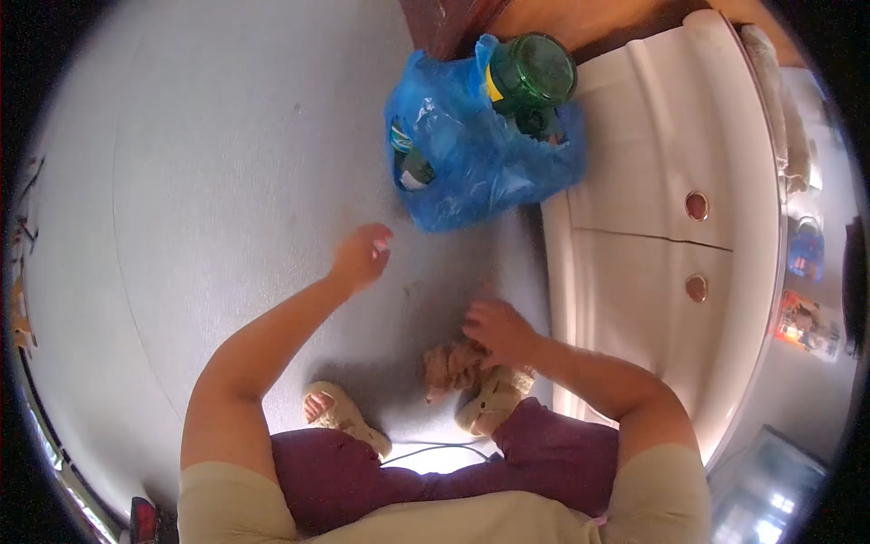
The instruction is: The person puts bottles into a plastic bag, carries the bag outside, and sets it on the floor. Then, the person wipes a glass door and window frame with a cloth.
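My left hand (pixel 361 257) is held out over the grey floor, its fingers curled and somewhat blurred. A small pale spot shows at the fingertips, too small to name. Nearer my feet, my right hand (pixel 503 334) is closed on a crumpled brown cloth (pixel 451 370), which hangs just in front of my right sandal (pixel 494 403). Beyond both hands stands a blue plastic bag (pixel 480 172), apart from them. A large green container (pixel 536 71) sticks out of its top, bottom end up. Through a gap in the bag's left side, another green item (pixel 412 163) shows.
A cream cabinet (pixel 634 163) with two round knobs stands along the right. A brown wooden piece (pixel 444 23) is behind the bag. My left sandal (pixel 344 417) is on the grey floor (pixel 217 163). A dark cable (pixel 435 446) runs between my legs.
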A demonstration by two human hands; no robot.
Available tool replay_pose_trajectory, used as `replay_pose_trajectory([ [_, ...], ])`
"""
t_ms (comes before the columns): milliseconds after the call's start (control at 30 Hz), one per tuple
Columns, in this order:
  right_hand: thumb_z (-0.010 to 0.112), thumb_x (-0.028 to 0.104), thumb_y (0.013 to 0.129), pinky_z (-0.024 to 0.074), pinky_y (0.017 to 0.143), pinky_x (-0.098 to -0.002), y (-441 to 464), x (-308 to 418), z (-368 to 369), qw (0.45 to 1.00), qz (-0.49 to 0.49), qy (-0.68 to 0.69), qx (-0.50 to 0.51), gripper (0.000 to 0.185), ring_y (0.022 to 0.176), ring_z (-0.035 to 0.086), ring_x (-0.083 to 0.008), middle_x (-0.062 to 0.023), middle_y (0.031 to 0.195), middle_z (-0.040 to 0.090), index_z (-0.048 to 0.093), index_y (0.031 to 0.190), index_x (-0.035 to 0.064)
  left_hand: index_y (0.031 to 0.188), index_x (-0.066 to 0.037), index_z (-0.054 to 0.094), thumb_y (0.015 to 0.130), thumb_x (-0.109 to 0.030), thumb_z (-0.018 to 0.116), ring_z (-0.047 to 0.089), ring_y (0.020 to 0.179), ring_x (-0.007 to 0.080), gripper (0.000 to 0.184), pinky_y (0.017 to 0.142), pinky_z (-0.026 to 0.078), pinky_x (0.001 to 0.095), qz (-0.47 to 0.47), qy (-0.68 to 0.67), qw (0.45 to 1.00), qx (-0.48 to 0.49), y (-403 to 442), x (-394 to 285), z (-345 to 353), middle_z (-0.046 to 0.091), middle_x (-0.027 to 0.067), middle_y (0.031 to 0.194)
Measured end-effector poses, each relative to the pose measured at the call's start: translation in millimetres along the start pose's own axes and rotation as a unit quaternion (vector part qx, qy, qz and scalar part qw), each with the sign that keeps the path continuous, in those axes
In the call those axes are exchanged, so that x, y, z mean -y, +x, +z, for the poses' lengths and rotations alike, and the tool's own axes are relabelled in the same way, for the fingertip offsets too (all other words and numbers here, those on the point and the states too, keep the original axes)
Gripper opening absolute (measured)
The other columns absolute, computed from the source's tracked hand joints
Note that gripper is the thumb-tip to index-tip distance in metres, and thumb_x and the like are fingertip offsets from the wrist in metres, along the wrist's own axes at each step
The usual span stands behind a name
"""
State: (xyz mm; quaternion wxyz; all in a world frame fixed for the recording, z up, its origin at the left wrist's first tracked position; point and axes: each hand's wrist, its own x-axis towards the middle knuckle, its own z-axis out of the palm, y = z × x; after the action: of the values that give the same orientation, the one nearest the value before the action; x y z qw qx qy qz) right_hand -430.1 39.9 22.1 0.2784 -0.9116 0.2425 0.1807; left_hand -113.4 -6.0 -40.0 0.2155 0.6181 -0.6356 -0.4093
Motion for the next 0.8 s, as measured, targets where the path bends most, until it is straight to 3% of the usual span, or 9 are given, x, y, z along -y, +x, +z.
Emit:
replay_pose_trajectory([
  [100, 0.069, 0.039, 0.075, 0.0373, 0.098, -0.0490, 2.9, -17.3, 43.8, 0.987, -0.097, -0.124, 0.019, 0.050, 0.114, 0.048, -0.0350, -0.0137, 0.115, 0.057, 0.057, 0.113, 0.0094, 0.106, -0.008, 0.057, 0.080, -0.022, 0.066, 0.060, 0.081, 0.0245, 0.030, 0.070, 0.049, 0.0379, 0.021, 0.019, 0.990, 0.140, -18.2, 13.9, 19.0, 0.062, 0.0069, 0.101],
  [167, 0.065, 0.033, 0.079, 0.0423, 0.090, -0.0452, 13.1, -20.6, 36.2, 0.993, -0.036, -0.054, 0.094, 0.037, 0.104, 0.054, -0.0308, -0.0122, 0.106, 0.060, 0.058, 0.106, 0.0092, 0.111, -0.009, 0.056, 0.080, -0.022, 0.067, 0.060, 0.084, 0.0226, 0.036, 0.069, 0.050, 0.0364, 0.060, 0.038, 0.968, 0.241, -26.7, 16.9, 29.7, 0.062, 0.0063, 0.101],
  [233, 0.062, 0.026, 0.084, 0.0466, 0.080, -0.0384, 36.2, -1.3, -46.9, 0.948, 0.125, 0.142, 0.254, 0.021, 0.094, 0.059, -0.0232, -0.0091, 0.098, 0.061, 0.059, 0.096, 0.0086, 0.114, -0.008, 0.055, 0.079, -0.023, 0.069, 0.060, 0.088, 0.0222, 0.041, 0.075, 0.050, 0.0358, 0.069, -0.034, 0.954, 0.290, -41.4, -17.0, 17.6, 0.063, 0.0065, 0.103],
  [267, 0.060, 0.024, 0.086, 0.0468, 0.078, -0.0361, 38.6, 1.8, -67.7, 0.942, 0.127, 0.236, 0.204, 0.018, 0.091, 0.058, -0.0199, -0.0069, 0.096, 0.061, 0.057, 0.094, 0.0085, 0.115, -0.008, 0.055, 0.078, -0.024, 0.070, 0.060, 0.090, 0.0219, 0.043, 0.078, 0.050, 0.0355, 0.074, -0.069, 0.944, 0.314, -47.7, -37.2, 9.6, 0.063, 0.0065, 0.103],
  [433, 0.053, 0.022, 0.093, 0.0441, 0.068, -0.0247, 58.6, 2.7, -110.8, 0.842, 0.047, 0.533, -0.067, 0.015, 0.079, 0.049, -0.0070, -0.0003, 0.082, 0.057, 0.053, 0.092, 0.0070, 0.122, -0.006, 0.051, 0.075, -0.019, 0.071, 0.057, 0.102, 0.0194, 0.052, 0.091, 0.046, 0.0338, 0.007, -0.201, 0.940, 0.276, -41.9, -74.1, -11.7, 0.059, 0.0082, 0.115],
  [533, 0.052, 0.023, 0.094, 0.0456, 0.069, -0.0250, 77.2, 5.5, -122.2, 0.806, 0.026, 0.516, -0.290, 0.016, 0.080, 0.052, -0.0072, 0.0002, 0.085, 0.059, 0.055, 0.094, 0.0074, 0.124, -0.004, 0.049, 0.076, -0.014, 0.068, 0.056, 0.105, 0.0193, 0.053, 0.093, 0.045, 0.0341, -0.037, -0.263, 0.938, 0.223, -16.6, -63.9, -36.3, 0.058, 0.0089, 0.116],
  [633, 0.052, 0.022, 0.094, 0.0472, 0.071, -0.0261, 79.7, 8.0, -137.6, 0.765, 0.111, 0.582, -0.251, 0.017, 0.081, 0.056, -0.0101, -0.0018, 0.088, 0.060, 0.056, 0.097, 0.0063, 0.115, -0.001, 0.054, 0.075, -0.012, 0.059, 0.059, 0.093, 0.0198, 0.041, 0.084, 0.048, 0.0342, 0.029, -0.322, 0.946, 0.033, -13.2, -52.3, -60.3, 0.063, 0.0106, 0.100],
  [733, 0.051, 0.022, 0.095, 0.0487, 0.072, -0.0276, 81.8, 0.6, -120.5, 0.769, 0.133, 0.607, -0.146, 0.018, 0.080, 0.059, -0.0129, -0.0039, 0.088, 0.062, 0.056, 0.098, 0.0047, 0.112, 0.000, 0.056, 0.076, -0.014, 0.060, 0.060, 0.090, 0.0201, 0.040, 0.080, 0.049, 0.0344, -0.111, -0.255, 0.960, -0.036, -19.2, -53.1, -98.0, 0.064, 0.0118, 0.096],
  [800, 0.051, 0.022, 0.095, 0.0490, 0.070, -0.0280, 81.1, 0.4, -112.8, 0.782, 0.102, 0.601, -0.132, 0.019, 0.078, 0.059, -0.0135, -0.0044, 0.086, 0.062, 0.056, 0.097, 0.0035, 0.110, 0.000, 0.057, 0.076, -0.016, 0.060, 0.061, 0.087, 0.0210, 0.038, 0.077, 0.049, 0.0345, -0.128, -0.216, 0.965, -0.079, -24.7, -44.9, -109.4, 0.064, 0.0126, 0.095],
])
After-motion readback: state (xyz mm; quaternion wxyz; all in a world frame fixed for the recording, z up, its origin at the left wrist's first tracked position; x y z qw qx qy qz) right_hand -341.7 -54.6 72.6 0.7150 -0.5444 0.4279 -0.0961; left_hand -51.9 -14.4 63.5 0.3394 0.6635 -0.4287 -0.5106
